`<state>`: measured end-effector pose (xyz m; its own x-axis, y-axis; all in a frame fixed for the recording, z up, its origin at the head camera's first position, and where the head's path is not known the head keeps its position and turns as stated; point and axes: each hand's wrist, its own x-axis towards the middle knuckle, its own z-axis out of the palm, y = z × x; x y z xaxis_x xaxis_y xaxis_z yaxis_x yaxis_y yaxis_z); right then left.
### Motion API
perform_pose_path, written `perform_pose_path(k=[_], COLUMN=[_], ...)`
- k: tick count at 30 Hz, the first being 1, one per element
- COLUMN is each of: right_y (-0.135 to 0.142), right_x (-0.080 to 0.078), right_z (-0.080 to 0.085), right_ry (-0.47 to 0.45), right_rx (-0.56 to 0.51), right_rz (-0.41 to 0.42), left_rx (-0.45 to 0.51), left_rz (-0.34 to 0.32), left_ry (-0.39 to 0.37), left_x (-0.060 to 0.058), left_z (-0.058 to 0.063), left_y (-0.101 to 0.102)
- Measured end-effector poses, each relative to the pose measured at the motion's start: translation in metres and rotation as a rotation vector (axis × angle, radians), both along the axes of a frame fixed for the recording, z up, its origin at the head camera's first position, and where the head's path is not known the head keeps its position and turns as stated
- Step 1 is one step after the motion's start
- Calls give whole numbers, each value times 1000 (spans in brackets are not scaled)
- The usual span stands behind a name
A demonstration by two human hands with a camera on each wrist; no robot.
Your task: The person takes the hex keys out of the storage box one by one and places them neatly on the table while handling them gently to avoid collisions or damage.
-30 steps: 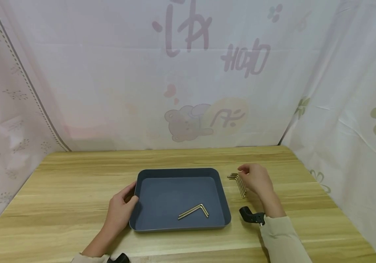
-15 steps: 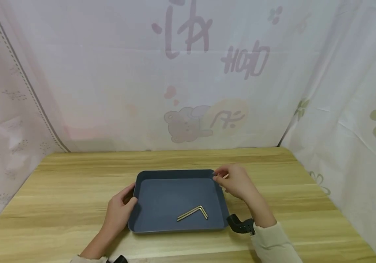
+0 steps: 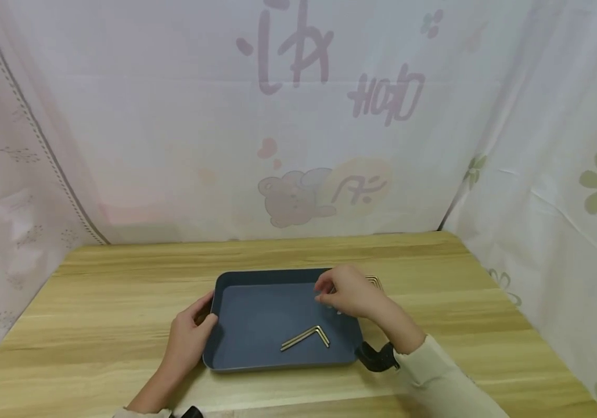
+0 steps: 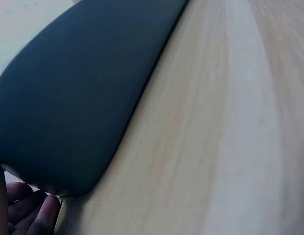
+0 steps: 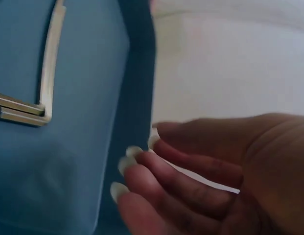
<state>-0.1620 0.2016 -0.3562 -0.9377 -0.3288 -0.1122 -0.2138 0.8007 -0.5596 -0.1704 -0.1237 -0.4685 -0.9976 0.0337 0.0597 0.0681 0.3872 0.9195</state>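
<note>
Left hand (image 3: 187, 337): grips tray (image 3: 256, 316) edge | right hand (image 3: 351, 291): fingers bent above tray, hold unclear | L-shaped rods (image 3: 306, 333) bodyward of these

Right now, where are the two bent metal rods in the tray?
In the head view, the two bent metal rods lie in the tray, right of centre toward its near edge, with the right hand beyond them.

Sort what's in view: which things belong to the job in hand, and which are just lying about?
Part of the job:
blue-grey tray, held by the left hand
two bent metal keys lying in it
other bent keys beside it, partly hidden by the right hand

Only surroundings or worn:
wooden table
patterned curtains
black wrist cameras
</note>
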Motion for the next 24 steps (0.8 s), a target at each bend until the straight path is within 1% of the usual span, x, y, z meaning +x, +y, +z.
perform_pose_path(k=[3,5,10,15,24], right_y=[-7,-12,-23,-29,-36], right_x=[1,2,3,4,11], right_z=[2,3,0,-4,-5], right_ry=[-29,-42,-59,-83,-110], right_rx=[46,75,135,146,175], right_rz=[87,108,108,112,124], left_rx=[0,1,4,11,13], left_rz=[3,2,-3,-1,-3], left_ry=[-1,-4,-9,-10,-3], left_x=[0,0,0,0,-1], left_z=[0,0,-1,-1,-2], left_y=[0,0,0,0,2])
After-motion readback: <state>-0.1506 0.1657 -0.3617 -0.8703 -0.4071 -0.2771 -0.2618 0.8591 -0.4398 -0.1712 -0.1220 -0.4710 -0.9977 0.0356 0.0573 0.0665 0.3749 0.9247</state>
